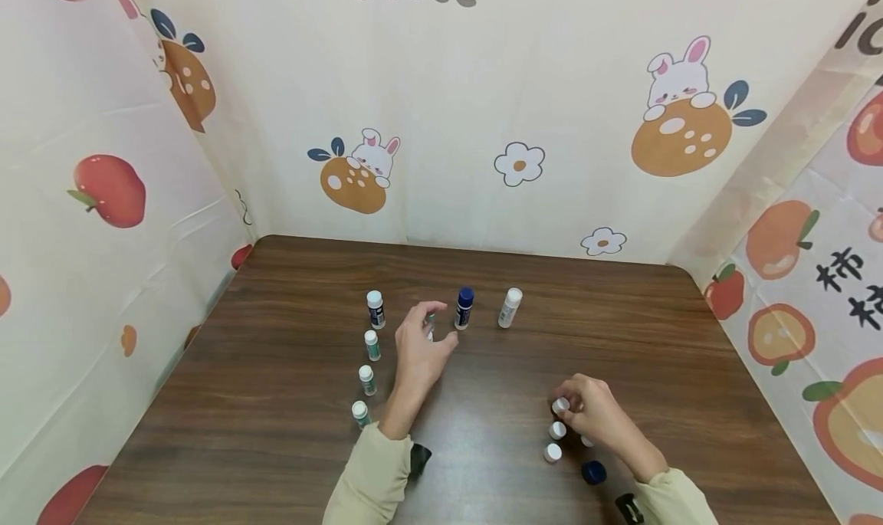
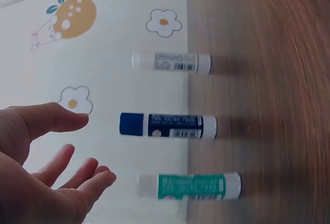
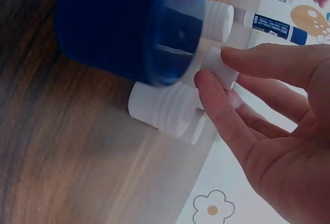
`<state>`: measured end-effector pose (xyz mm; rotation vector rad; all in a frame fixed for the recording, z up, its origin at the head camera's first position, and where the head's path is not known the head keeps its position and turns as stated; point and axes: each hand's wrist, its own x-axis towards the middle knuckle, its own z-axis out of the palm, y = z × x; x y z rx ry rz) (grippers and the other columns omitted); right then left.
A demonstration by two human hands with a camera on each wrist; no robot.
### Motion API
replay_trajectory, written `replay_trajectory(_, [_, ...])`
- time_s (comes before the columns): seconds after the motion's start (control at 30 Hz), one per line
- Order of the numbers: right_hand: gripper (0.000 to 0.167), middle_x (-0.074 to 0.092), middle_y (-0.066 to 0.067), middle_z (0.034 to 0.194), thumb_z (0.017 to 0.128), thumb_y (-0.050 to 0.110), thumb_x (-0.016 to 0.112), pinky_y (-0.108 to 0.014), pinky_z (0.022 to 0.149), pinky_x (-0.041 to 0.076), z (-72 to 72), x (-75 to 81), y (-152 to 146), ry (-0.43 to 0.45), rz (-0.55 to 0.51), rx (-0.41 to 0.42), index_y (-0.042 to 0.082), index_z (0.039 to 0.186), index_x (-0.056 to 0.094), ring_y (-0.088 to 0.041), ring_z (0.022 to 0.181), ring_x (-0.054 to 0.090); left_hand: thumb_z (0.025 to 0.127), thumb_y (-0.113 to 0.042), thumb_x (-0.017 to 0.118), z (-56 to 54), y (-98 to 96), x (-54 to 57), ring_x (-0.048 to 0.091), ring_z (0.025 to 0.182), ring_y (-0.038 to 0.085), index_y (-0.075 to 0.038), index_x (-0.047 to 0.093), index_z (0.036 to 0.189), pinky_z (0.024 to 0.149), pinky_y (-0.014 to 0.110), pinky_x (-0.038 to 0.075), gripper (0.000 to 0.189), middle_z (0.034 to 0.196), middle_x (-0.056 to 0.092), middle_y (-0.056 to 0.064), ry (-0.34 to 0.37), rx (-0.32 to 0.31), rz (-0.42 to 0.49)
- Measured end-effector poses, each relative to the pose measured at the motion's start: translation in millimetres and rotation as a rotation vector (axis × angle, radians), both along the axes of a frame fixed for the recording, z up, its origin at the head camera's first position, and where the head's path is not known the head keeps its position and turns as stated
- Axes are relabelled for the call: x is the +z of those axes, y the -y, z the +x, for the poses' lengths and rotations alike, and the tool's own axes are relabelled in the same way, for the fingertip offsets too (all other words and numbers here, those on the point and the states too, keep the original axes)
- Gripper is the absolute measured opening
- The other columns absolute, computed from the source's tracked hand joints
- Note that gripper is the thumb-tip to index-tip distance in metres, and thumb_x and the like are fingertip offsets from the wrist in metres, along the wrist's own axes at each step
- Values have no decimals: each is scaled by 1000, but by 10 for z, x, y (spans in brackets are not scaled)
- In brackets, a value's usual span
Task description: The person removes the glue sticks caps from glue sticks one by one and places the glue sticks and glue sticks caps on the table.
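Note:
My left hand point(image 1: 422, 356) has its thumb and fingers spread around a green-labelled glue stick point(image 2: 198, 187), which is partly hidden behind it in the head view. In the left wrist view the fingers stand apart from the stick, whose top is pale and bare. Beside it stands a dark blue glue stick point(image 1: 464, 310) with a blue cap, then a white glue stick point(image 1: 510, 309). On the right, my right hand point(image 1: 593, 411) pinches a small white cap point(image 3: 219, 68) between thumb and forefinger. Nearby lie a white cap point(image 1: 557, 431), another white cap point(image 1: 553, 453) and a blue cap point(image 1: 594, 473).
Left of my left hand stand a dark-labelled glue stick point(image 1: 375, 310) and several smaller green-labelled sticks point(image 1: 372, 346) in a column, all white on top. A printed curtain point(image 1: 448, 88) borders the far edge and both sides of the wooden table point(image 1: 262, 402).

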<state>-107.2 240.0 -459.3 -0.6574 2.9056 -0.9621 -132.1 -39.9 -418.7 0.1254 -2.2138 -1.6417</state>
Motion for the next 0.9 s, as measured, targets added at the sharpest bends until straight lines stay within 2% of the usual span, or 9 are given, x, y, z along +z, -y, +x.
replay_trajectory(0.17, [19, 56, 2, 72, 66, -9, 71, -21, 52, 45, -7, -30, -20, 26, 20, 2, 5, 78, 68, -7, 60, 52, 62, 11, 66, -146, -169, -41, 57, 107, 30, 0, 63, 104, 89, 39, 50, 43, 106, 61, 14, -30, -30, 63])
replay_trajectory(0.37, [19, 55, 1, 72, 67, -10, 70, -21, 52, 45, -30, -49, -9, 28, 32, 30, 6, 78, 68, -8, 61, 52, 64, 7, 66, -280, -317, -84, 54, 108, 35, -5, 59, 112, 89, 45, 48, 50, 112, 59, 18, 47, -27, 19])
replay_trajectory(0.53, [20, 54, 2, 73, 67, -9, 72, -21, 52, 44, -24, -10, -4, 23, 55, 40, 7, 79, 68, -9, 62, 51, 67, 5, 69, -330, -380, -95, 51, 109, 33, -8, 53, 121, 92, 45, 43, 58, 117, 55, 13, 127, -24, -10])
replay_trajectory(0.7, [24, 55, 1, 74, 66, -11, 72, -21, 52, 45, 8, 78, -3, 26, 52, 31, 8, 80, 68, -9, 63, 52, 68, 7, 69, -353, -412, -101, 49, 114, 34, -8, 47, 126, 96, 44, 41, 64, 122, 53, 13, 163, 8, 17])
replay_trajectory(0.9, [27, 54, 1, 72, 61, -13, 71, -21, 52, 45, 48, 153, -17, -59, 24, 38, 3, 83, 67, -9, 60, 55, 70, 5, 69, -392, -424, -141, 50, 116, 31, -4, 45, 129, 99, 42, 41, 64, 124, 52, 14, 223, 28, 19])
